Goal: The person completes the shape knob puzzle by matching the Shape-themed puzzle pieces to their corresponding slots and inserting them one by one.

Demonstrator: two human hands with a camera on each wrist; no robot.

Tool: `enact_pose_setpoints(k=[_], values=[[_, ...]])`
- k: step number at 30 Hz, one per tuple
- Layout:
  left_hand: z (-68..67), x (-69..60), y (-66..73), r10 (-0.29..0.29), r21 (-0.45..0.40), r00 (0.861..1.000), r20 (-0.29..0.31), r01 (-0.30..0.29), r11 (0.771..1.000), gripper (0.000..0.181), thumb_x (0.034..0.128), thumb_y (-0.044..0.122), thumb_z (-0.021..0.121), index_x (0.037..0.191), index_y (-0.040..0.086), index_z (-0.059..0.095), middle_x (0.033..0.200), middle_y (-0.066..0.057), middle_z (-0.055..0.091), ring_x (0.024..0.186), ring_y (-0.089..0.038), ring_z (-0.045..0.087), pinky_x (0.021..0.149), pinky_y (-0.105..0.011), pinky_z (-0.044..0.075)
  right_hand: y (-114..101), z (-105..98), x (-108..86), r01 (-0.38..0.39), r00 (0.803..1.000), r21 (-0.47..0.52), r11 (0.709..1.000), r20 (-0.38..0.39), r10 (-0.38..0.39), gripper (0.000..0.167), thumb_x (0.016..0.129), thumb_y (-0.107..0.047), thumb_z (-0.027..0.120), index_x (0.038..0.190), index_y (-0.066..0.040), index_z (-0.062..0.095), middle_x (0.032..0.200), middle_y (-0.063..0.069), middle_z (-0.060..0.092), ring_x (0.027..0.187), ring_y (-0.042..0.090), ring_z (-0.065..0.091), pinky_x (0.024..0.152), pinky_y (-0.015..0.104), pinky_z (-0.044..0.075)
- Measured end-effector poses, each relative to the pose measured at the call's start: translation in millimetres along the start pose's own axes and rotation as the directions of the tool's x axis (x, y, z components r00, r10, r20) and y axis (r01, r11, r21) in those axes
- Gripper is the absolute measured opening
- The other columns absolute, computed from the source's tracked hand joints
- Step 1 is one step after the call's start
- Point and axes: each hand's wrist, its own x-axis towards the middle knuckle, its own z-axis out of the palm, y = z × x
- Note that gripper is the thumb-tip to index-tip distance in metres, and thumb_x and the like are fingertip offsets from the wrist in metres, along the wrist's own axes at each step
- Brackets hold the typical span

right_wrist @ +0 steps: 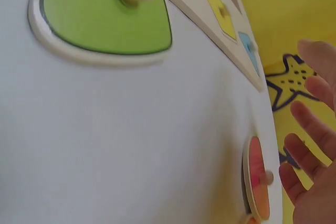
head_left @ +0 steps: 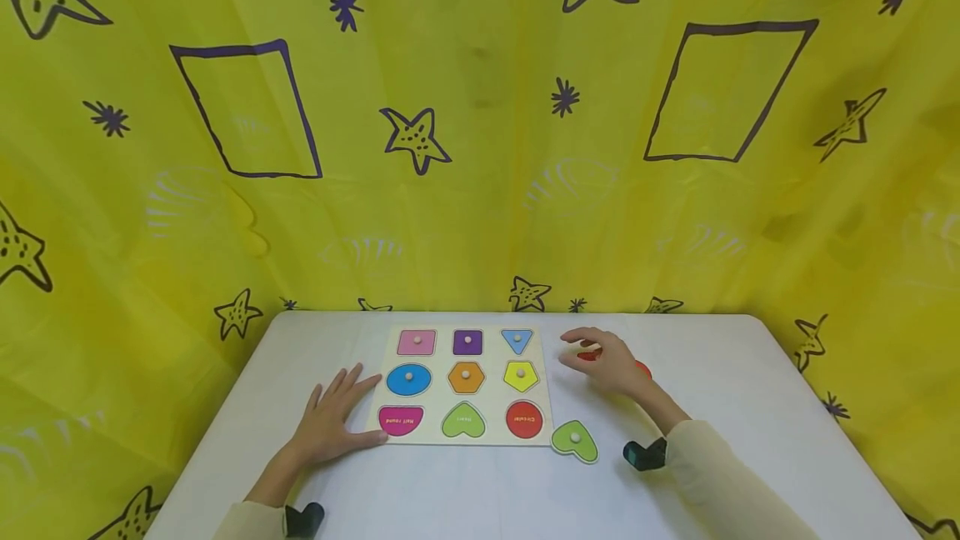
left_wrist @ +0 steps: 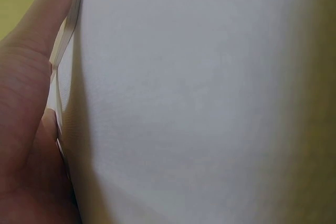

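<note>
A wooden shape puzzle board [head_left: 491,422] lies flat on the white table. My left hand [head_left: 330,425] rests at its left edge with fingers spread, the thumb touching the near left corner. Knobbed pieces fill the far and middle rows. The near row shows recesses printed Half round, Heart and Circular, without knobs. Beside the near right corner lies a green heart piece [head_left: 566,447] with a knob. Right of the board, my right hand [head_left: 611,365] hovers with loosely bent fingers, holding nothing. Below it, partly hidden, are a reddish knobbed piece [right_wrist: 255,156] and a red-orange piece [head_left: 643,369].
The white table [head_left: 450,490] has rounded far corners. A yellow curtain [head_left: 480,215] with drawn stars and shells hangs behind and at both sides. Dark wrist devices [head_left: 645,455] sit at both sleeves.
</note>
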Motion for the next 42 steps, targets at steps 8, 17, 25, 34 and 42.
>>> enact_pose_setpoints(k=[8, 17, 25, 34, 42], values=[[-0.2, -1.0, 1.9, 0.004, -0.017, 1.000, -0.021, -0.005, 1.000, 0.098, 0.0712, 0.066, 0.081, 0.153, 0.020, 0.050, 0.164, -0.022, 0.032, 0.152, -0.051, 0.018, 0.115, -0.078, 0.004, 21, -19, -3.0, -0.043, 0.999, 0.054, 0.998, -0.007, 0.043, 0.043, 0.093, -0.030, 0.078, 0.129, -0.008, 0.069, 0.134, 0.014, 0.065, 0.123, 0.038, 0.059, 0.100, 0.053, 0.054], [-5.1, -1.6, 3.4, -0.016, 0.006, 1.000, 0.014, 0.016, 1.000, 0.099, 0.0739, 0.067, 0.078, 0.156, 0.022, 0.046, 0.166, -0.020, 0.029, 0.153, -0.049, 0.015, 0.116, -0.076, 0.003, 37, -24, -8.5, -0.135, 0.991, 0.095, 0.986, -0.009, 0.136, 0.042, 0.092, -0.028, 0.079, 0.127, -0.007, 0.070, 0.127, 0.018, 0.065, 0.107, 0.033, 0.056, 0.070, 0.027, 0.055], [-4.7, -1.9, 2.7, -0.007, -0.005, 1.000, 0.006, 0.007, 1.000, 0.099, 0.0735, 0.066, 0.079, 0.156, 0.021, 0.046, 0.166, -0.020, 0.029, 0.153, -0.049, 0.015, 0.116, -0.076, 0.003, 49, -21, -8.0, -0.148, 0.989, 0.011, 0.989, -0.027, 0.148, 0.031, 0.092, -0.025, 0.079, 0.117, -0.008, 0.075, 0.125, 0.017, 0.066, 0.107, 0.032, 0.055, 0.086, 0.040, 0.051], [-3.6, -1.1, 2.1, -0.007, -0.001, 1.000, 0.004, 0.007, 1.000, 0.099, 0.0737, 0.067, 0.079, 0.156, 0.021, 0.046, 0.166, -0.020, 0.029, 0.153, -0.048, 0.015, 0.116, -0.076, 0.002, 53, -21, -7.9, -0.114, 0.993, -0.026, 0.993, -0.039, 0.113, 0.023, 0.094, -0.019, 0.076, 0.114, -0.008, 0.076, 0.132, 0.021, 0.064, 0.120, 0.042, 0.056, 0.103, 0.059, 0.048], [-2.4, -0.6, 0.6, -0.013, 0.000, 1.000, 0.011, 0.013, 1.000, 0.100, 0.0734, 0.068, 0.078, 0.156, 0.022, 0.046, 0.166, -0.019, 0.028, 0.153, -0.048, 0.014, 0.117, -0.076, 0.002, 53, -23, -10.1, -0.084, 0.996, -0.033, 0.996, -0.047, 0.082, 0.019, 0.094, -0.016, 0.075, 0.112, -0.008, 0.077, 0.131, 0.021, 0.065, 0.121, 0.042, 0.056, 0.104, 0.059, 0.047]])
